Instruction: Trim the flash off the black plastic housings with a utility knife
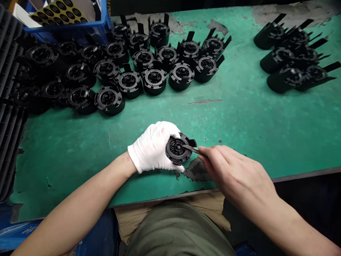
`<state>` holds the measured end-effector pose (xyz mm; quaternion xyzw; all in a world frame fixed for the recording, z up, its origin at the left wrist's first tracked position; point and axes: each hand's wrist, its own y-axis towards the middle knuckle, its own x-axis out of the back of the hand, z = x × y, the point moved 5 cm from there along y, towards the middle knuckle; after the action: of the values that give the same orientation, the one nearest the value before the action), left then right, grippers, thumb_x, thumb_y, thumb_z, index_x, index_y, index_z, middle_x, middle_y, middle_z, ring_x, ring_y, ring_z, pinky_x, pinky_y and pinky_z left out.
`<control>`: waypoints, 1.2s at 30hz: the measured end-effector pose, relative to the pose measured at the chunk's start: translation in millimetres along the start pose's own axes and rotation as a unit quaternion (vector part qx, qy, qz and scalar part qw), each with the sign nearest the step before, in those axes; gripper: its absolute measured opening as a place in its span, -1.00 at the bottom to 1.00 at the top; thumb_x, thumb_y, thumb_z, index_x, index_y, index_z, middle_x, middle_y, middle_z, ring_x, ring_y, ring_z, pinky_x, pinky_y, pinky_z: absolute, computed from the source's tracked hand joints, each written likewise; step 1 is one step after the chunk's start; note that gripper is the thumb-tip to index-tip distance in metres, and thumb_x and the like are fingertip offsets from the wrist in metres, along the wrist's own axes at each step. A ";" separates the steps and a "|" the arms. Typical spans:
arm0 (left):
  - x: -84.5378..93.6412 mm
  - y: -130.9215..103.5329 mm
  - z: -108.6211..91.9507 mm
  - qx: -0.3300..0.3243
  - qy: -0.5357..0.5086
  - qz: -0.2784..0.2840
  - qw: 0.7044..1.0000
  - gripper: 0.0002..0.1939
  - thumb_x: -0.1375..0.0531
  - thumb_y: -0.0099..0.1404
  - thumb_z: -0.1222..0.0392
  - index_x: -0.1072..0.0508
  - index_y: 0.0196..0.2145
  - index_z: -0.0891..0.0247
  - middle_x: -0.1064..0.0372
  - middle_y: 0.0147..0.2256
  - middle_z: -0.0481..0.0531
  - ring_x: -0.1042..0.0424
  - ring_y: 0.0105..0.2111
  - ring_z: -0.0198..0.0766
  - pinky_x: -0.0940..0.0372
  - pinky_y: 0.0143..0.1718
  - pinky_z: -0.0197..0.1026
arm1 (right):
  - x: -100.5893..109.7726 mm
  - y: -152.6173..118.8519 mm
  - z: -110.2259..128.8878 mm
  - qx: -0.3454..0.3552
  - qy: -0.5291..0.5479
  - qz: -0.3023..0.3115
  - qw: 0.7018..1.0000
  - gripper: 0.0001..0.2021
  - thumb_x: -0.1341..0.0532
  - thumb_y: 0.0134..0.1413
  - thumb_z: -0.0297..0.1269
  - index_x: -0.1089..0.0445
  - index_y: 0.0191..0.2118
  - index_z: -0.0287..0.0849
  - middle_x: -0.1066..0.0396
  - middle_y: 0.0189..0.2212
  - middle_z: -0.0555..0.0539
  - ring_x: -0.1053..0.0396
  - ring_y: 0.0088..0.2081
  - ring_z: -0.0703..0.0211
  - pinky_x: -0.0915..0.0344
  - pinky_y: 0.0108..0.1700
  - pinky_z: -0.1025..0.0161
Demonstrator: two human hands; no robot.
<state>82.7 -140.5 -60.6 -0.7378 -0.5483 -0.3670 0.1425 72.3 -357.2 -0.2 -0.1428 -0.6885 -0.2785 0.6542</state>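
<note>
My left hand (155, 148), in a white glove, is wrapped round a round black plastic part (177, 148) near the front edge of the table. The part's ringed face points up, and a tab sticks out on its right side. Bare and closed, my right hand (227, 167) pinches a thin metal tool (192, 149) between thumb and fingers. The tool's tip lies over the middle of the black part's face; whether it touches is too small to tell.
Many similar black parts (154, 79) stand at the back left of the green table (232, 115). Several more (285, 78) lie tilted at the back right. A blue bin (103, 25) holds a sheet of round black stickers (58, 12). Grey ribbed trays (3, 99) flank the left edge.
</note>
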 end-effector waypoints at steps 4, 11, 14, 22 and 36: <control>-0.4 -1.1 1.4 -0.004 0.000 -0.005 1.000 -0.03 -0.59 -0.12 -0.52 -0.44 0.02 0.17 -0.55 0.06 0.28 -0.57 0.06 0.22 -0.47 0.16 0.27 | 0.5 1.7 -2.7 0.008 0.015 0.018 1.000 -0.86 -0.12 0.58 -0.33 -0.43 -0.01 -0.17 -0.45 -0.34 -0.06 -0.40 -0.32 0.08 -0.18 -0.32 0.11; -1.8 -3.1 3.4 -0.008 -0.002 -0.011 1.000 -0.01 -0.57 -0.10 -0.54 -0.44 0.04 0.19 -0.54 0.07 0.30 -0.56 0.08 0.22 -0.46 0.18 0.27 | -0.1 0.7 -3.0 0.010 0.023 0.035 0.999 -0.88 -0.13 0.53 -0.40 -0.42 -0.05 -0.15 -0.48 -0.31 -0.08 -0.40 -0.31 0.06 -0.17 -0.33 0.09; -2.2 -3.3 4.4 -0.005 0.001 -0.011 1.000 -0.02 -0.56 -0.09 -0.55 -0.43 0.03 0.17 -0.54 0.07 0.29 -0.56 0.08 0.21 -0.45 0.18 0.26 | 2.0 0.3 1.3 0.003 0.014 0.022 1.000 -0.89 -0.14 0.54 -0.40 -0.42 -0.02 -0.16 -0.43 -0.35 -0.06 -0.37 -0.33 0.06 -0.18 -0.32 0.09; -0.7 -4.8 1.9 -0.032 0.008 -0.035 0.999 -0.06 -0.58 -0.06 -0.48 -0.40 0.02 0.19 -0.53 0.06 0.30 -0.56 0.06 0.21 -0.46 0.16 0.25 | 5.0 -1.0 10.4 -0.016 0.006 0.020 1.000 -0.88 -0.14 0.57 -0.35 -0.42 -0.04 -0.18 -0.41 -0.36 -0.05 -0.36 -0.33 0.07 -0.16 -0.31 0.08; 6.2 -5.3 -1.5 -0.033 0.049 -0.090 0.994 -0.10 -0.50 -0.10 -0.64 -0.43 -0.19 0.19 -0.52 -0.14 0.19 -0.51 -0.15 0.05 -0.44 -0.07 0.09 | 1.4 -8.3 9.6 -0.074 0.133 0.017 0.988 -0.84 -0.23 0.55 -0.29 -0.41 0.11 -0.19 -0.50 -0.20 -0.06 -0.49 -0.23 0.13 -0.34 -0.17 0.17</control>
<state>78.1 -135.1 -56.3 -0.6705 -0.5927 -0.4322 0.1110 59.6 -358.6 -0.4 -0.1640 -0.5704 -0.3342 0.7321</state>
